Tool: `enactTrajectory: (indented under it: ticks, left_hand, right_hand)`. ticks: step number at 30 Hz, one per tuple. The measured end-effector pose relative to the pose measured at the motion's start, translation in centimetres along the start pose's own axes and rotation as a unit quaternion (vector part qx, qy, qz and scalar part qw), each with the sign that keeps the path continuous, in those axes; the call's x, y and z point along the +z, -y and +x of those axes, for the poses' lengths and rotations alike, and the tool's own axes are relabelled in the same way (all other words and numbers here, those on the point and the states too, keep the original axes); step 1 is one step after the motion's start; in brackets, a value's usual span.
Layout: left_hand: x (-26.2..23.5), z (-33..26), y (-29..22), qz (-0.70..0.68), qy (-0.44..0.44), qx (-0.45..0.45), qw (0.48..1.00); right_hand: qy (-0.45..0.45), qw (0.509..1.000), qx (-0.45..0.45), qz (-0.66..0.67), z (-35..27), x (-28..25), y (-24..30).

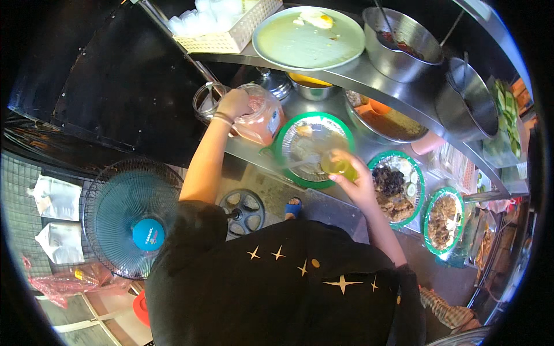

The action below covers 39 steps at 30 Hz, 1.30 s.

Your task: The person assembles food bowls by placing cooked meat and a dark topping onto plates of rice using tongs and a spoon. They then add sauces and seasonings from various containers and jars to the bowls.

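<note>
- Holding a small greenish cup (341, 167), the right hand's (359, 179) grip is closed above a green plate (316, 115) at the bench's (295, 106) front edge.
- At a reddish jar's (268, 126) mouth, near the left end: left hand (234, 105), grip hidden.
- That plate, nearly bare, seems barely begun; two filled plates (421, 183) lie rightward, apparently done.

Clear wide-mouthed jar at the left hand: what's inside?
Pinkish-orange contents show through the wall of the clear wide-mouthed jar. The left hand covers part of its mouth; what's beneath the hand can't be seen.
</note>
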<state>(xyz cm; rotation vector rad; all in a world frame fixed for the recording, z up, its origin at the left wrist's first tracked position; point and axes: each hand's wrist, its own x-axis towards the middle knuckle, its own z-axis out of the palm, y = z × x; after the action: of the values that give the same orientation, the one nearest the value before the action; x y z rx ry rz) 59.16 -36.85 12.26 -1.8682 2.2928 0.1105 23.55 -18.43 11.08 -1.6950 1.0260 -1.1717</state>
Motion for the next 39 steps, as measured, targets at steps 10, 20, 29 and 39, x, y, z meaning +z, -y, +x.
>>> enactTrajectory:
  ticks: [10, 20, 29, 39]
  left_hand:
    - [-2.2, -2.9, -1.3, 0.073, -0.250, -0.045, 0.964]
    - [2.8, -1.1, 2.1, -0.159, -0.327, 0.044, 0.930]
    - [2.8, -5.3, 4.9, -0.369, -0.334, -0.065, 0.865]
    - [5.4, -8.4, 6.9, -0.564, -0.307, -0.170, 0.748]
  right_hand:
    - [0.019, 0.999, 0.026, 0.021, 7.8, 8.9, -3.9]
    - [-0.012, 0.999, 0.004, -0.052, 10.5, 11.8, -5.5]
    - [-0.033, 0.999, 0.012, -0.041, 12.2, 12.9, -5.6]
    - [-0.055, 0.997, -0.025, -0.046, 14.1, 14.6, -6.7]
